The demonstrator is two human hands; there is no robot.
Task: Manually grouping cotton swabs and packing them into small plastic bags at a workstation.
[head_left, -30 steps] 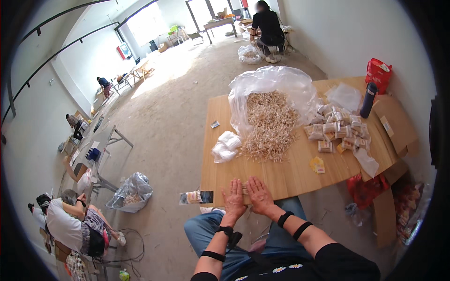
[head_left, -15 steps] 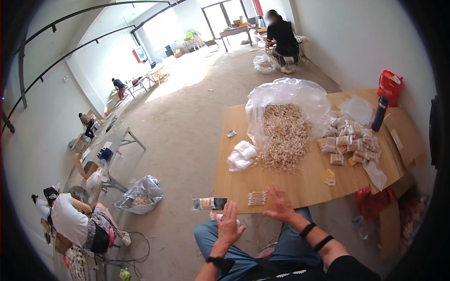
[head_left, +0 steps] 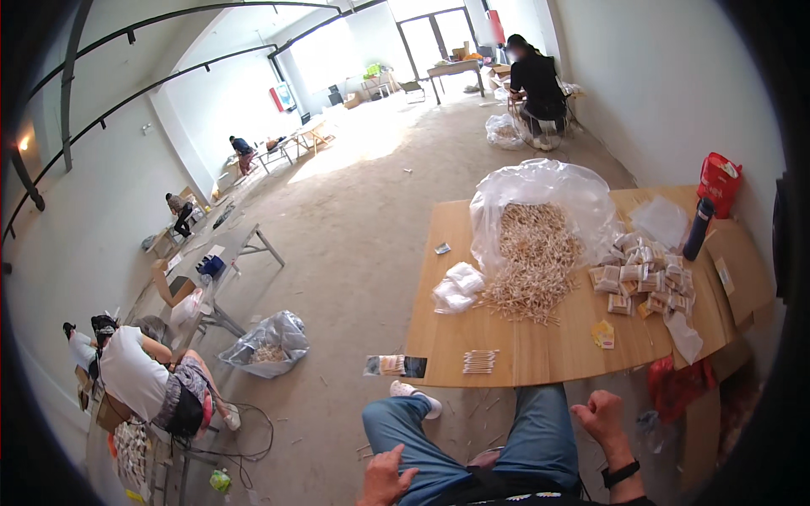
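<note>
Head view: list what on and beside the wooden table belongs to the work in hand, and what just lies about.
Likely part of the work:
- row of cotton swabs
- loose swab heap
- swab-filled packets

Apparently just lying about:
- dark blue bottle
- red bag

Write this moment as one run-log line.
left hand: nothing visible held; right hand: nothing visible held; swab row: on table, by near edge; swab pile: spilling from bag

One loose swab row (head_left: 481,362), one flask (head_left: 698,229), four co-workers (head_left: 537,83), perhaps more.
</note>
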